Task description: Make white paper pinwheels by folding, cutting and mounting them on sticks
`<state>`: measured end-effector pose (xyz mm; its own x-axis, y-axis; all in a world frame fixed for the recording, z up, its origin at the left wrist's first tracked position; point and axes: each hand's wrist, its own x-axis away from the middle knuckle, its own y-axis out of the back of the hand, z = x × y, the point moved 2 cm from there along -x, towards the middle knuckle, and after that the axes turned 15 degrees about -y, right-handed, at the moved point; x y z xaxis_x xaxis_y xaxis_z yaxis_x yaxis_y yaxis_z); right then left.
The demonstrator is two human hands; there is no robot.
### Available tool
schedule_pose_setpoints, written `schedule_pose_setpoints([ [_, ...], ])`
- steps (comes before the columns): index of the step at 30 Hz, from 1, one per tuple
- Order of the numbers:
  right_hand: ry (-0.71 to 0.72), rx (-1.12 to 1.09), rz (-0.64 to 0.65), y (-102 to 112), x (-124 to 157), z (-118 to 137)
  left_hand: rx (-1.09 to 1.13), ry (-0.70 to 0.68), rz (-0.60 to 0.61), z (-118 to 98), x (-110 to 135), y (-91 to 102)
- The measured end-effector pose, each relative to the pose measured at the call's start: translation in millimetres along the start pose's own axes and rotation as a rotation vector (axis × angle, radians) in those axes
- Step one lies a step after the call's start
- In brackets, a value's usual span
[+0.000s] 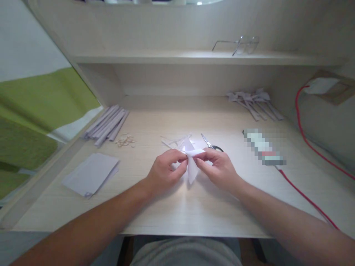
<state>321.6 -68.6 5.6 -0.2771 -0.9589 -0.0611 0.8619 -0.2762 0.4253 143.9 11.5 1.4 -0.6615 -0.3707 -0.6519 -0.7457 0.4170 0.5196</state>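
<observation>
Both of my hands meet over the middle of the desk on a small folded white paper piece (192,168). My left hand (164,170) pinches its left side with thumb and fingers closed. My right hand (216,167) pinches its right side, fingers curled. The paper's pointed end hangs down between the hands. Just behind the right hand lie scissors (208,143) on the desk, and thin paper scraps (174,140) lie behind the left hand.
A stack of white sheets (90,173) lies front left. Rolled paper sticks (107,125) sit back left beside small wooden bits (125,141). Finished folded paper pieces (255,103) lie back right. A red cable (307,144) runs along the right. Glasses (240,44) rest on the shelf.
</observation>
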Motion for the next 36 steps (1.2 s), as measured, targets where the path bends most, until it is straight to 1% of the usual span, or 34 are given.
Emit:
schedule_pose_setpoints([
  [3,0.005,0.052,0.027,1.2,1.3,1.7,-0.027,-0.053,0.012,-1.1,1.6,-0.5],
  [7,0.006,0.083,0.058,1.9,1.7,1.7,-0.033,-0.087,0.037,-3.4,2.4,-1.1],
  [14,-0.050,-0.006,0.132,0.2,2.2,-0.4,-0.051,-0.107,0.052,-6.9,1.8,-0.6],
  [18,-0.078,-0.139,0.158,-2.4,3.4,-2.3,-0.096,-0.110,0.063,-8.9,2.2,-2.3],
  [21,-0.116,-0.257,0.217,-6.6,2.0,-6.2,-0.126,-0.093,0.049,-11.1,1.2,-2.2],
  [24,-0.199,-0.412,0.292,-10.5,-1.6,-12.6,-0.141,-0.088,0.020,-14.1,-1.0,0.3],
  [26,-0.265,-0.535,0.310,-11.1,-4.2,-16.7,-0.132,-0.100,0.004,-15.4,-2.2,2.9],
  [29,-0.334,-0.703,0.313,-9.4,-7.1,-18.2,-0.137,-0.114,-0.015,-15.4,-3.1,8.5],
  [32,-0.380,-0.792,0.319,-6.7,-9.1,-14.8,-0.185,-0.103,-0.016,-12.5,-7.1,19.3],
  [34,-0.397,-0.805,0.311,-5.3,-10.1,-12.6,-0.244,-0.060,0.030,-5.7,-14.3,32.6],
  [36,-0.396,-0.803,0.299,-4.7,-10.6,-12.2,-0.367,0.030,0.144,9.2,-25.2,52.4],
])
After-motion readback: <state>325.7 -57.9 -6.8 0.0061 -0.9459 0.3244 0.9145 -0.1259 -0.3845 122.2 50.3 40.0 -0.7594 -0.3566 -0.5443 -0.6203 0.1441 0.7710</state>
